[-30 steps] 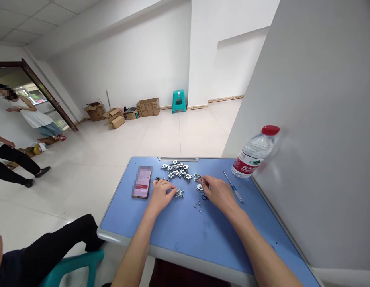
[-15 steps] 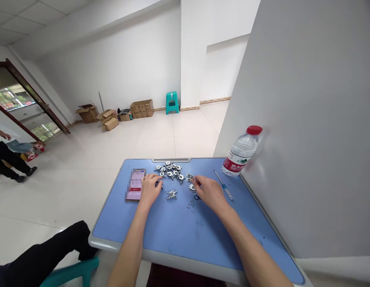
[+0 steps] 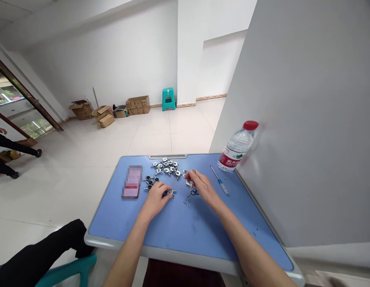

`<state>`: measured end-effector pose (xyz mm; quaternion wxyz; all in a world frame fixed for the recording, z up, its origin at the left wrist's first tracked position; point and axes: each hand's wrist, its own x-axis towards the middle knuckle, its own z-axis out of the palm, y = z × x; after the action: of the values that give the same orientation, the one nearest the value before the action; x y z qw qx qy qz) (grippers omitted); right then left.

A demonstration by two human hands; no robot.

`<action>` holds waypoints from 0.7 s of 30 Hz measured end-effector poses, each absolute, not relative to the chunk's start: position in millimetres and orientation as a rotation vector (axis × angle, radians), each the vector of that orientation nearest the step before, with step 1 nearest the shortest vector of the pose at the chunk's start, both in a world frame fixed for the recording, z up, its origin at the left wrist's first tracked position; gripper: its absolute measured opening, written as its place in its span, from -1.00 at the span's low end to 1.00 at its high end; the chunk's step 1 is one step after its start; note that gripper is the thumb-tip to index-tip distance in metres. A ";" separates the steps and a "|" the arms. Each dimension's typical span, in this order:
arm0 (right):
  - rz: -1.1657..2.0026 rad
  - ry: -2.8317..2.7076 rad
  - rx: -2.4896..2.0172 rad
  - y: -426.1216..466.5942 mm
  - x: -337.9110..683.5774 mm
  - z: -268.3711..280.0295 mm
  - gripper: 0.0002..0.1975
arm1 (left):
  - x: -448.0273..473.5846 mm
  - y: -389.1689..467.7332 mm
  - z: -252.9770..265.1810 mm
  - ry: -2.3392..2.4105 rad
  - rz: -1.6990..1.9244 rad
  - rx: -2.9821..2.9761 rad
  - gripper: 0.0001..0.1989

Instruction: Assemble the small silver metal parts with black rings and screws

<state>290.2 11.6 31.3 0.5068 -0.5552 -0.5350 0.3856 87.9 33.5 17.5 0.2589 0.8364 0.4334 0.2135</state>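
My left hand point(image 3: 156, 198) is closed round a small silver metal fitting point(image 3: 170, 192) on the blue table, its thumb and fingers at the fitting's left side. Beside that hand lie several metal pieces with round black parts point(image 3: 149, 182). My right hand point(image 3: 203, 186) is closed with the fingertips pinched together, over silver oval plates point(image 3: 189, 184); what it pinches is too small to make out. Black rings point(image 3: 194, 192) lie just under it, and several tiny metal pins point(image 3: 187, 199) are scattered nearby. A pile of silver metal fittings point(image 3: 167, 166) lies farther back.
A phone point(image 3: 132, 181) lies at the table's left. On the right are a blue-handled screwdriver point(image 3: 220, 181) and a water bottle point(image 3: 237, 147) by the grey partition point(image 3: 307, 119). Cardboard boxes point(image 3: 138, 105) and a teal stool point(image 3: 168, 99) stand along the wall. A person's legs point(image 3: 16, 145) show at far left.
My left hand has moved right, from beside the phone to the single metal fitting, uncovering the black-centred pieces. My right hand stays over the plates. The view has shifted slightly.
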 end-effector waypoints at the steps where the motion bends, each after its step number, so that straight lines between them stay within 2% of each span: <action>1: 0.929 -1.302 -1.348 11.9 288.7 29.5 -0.55 | 86.3 33.3 18.4 1.142 0.577 2.257 -0.81; 5: 0.936 -1.344 -1.338 12.5 282.3 25.2 -0.59 | 82.9 29.9 21.4 1.117 0.587 2.231 -0.69; 14: 0.907 -1.398 -1.304 7.9 271.9 27.3 -0.66 | 82.8 29.7 20.3 1.162 0.597 2.161 -0.86; 21: 0.679 -1.564 -1.245 6.3 264.2 24.2 -0.79 | 86.0 34.2 16.0 1.129 0.602 2.242 -0.92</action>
<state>264.2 6.3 24.2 0.4926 -0.5133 -0.6446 0.2800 86.0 34.2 16.0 0.2763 0.8348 0.4203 0.2241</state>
